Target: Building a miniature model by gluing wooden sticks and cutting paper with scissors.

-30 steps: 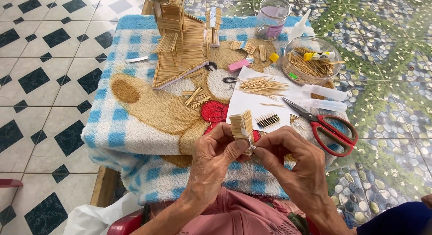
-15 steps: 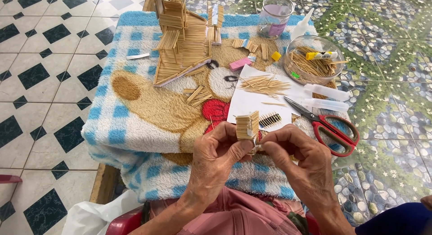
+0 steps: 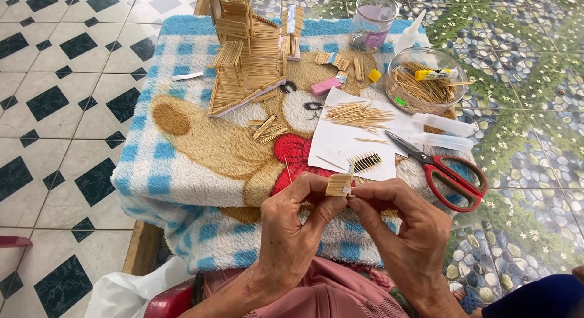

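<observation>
We see left hand [image 3: 292, 223] and right hand [image 3: 401, 230], fingers pinching a small toothpick block [image 3: 338, 185] between them, just nearer than the white paper [image 3: 340, 141]. Red scissors [image 3: 447, 169] beside the paper; toothpick model [image 3: 246, 50] beyond.

Bare forearms, pink clothing below

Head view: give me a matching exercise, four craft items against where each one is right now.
Items:
1. small glued toothpick block
2. red-handled scissors
3. pink rectangular eraser
4. loose toothpick pile

Places:
A. on the white paper sheet
B. pinched between left hand and right hand
C. right edge of the bear towel
D. above the paper, beside the toothpick model house

Pairs: 1-B, 2-C, 3-D, 4-A
</observation>
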